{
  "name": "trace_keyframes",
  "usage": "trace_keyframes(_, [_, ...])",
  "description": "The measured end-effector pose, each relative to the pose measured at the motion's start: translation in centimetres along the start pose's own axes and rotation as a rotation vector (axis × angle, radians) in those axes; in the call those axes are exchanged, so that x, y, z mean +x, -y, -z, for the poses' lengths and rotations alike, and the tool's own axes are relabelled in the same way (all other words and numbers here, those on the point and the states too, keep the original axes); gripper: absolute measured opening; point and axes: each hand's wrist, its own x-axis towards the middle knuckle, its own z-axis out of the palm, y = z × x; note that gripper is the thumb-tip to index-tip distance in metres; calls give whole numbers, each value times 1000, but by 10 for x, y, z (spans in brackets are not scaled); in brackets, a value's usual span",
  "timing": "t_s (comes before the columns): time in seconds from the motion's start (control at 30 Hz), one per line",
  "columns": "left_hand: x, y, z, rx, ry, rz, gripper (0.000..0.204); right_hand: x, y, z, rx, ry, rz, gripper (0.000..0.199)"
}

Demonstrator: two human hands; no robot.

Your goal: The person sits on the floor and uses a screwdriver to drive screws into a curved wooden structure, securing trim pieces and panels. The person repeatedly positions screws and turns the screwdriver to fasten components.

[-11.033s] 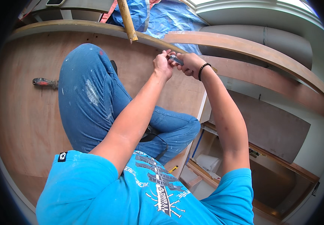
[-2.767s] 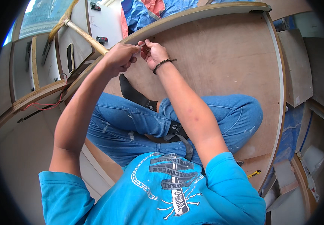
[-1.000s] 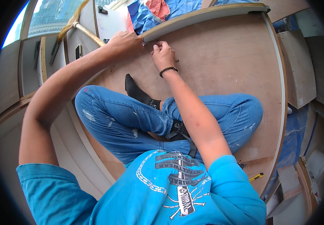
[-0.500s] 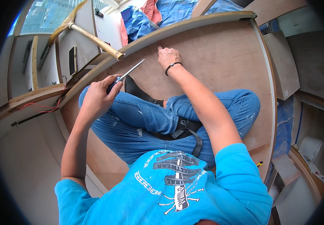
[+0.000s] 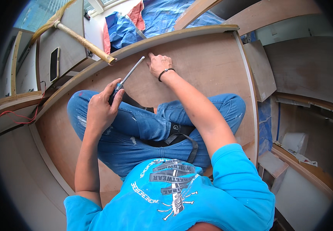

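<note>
My left hand [image 5: 101,107] is closed around the dark handle of a screwdriver [image 5: 132,71], whose metal shaft points up and right toward my other hand. The tip is in the air, a short way left of the right fingers. My right hand [image 5: 160,64], with a dark bead bracelet at the wrist, rests near the far side of a brown wooden panel [image 5: 209,61]. Its fingers are curled and the index finger reaches toward the panel by the raised edge [image 5: 174,34]. Whatever those fingers may pinch is too small or hidden to see.
I sit cross-legged on the panel inside its raised rim. A broom [image 5: 85,43] leans over the far left edge, with a phone [image 5: 54,64] on a grey cabinet beside it. Blue and red sheeting [image 5: 155,17] lies beyond; red wire [image 5: 20,117] hangs at left, boards [image 5: 259,69] stand right.
The view has shifted, so the surroundings sit further left. The screwdriver now points more steeply upward, with its tip nearer the right fingers. My right hand stays by the far edge.
</note>
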Motion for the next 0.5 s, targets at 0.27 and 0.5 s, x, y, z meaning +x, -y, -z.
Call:
trace_keyframes(0.27, [4,-4,7,-100,3,42,36,-63,-45,10,-56,-204,274,14])
trace_keyframes(0.5, [3,0,0,-141,-48,10,35,-62,-80,-7,107,-176,156,18])
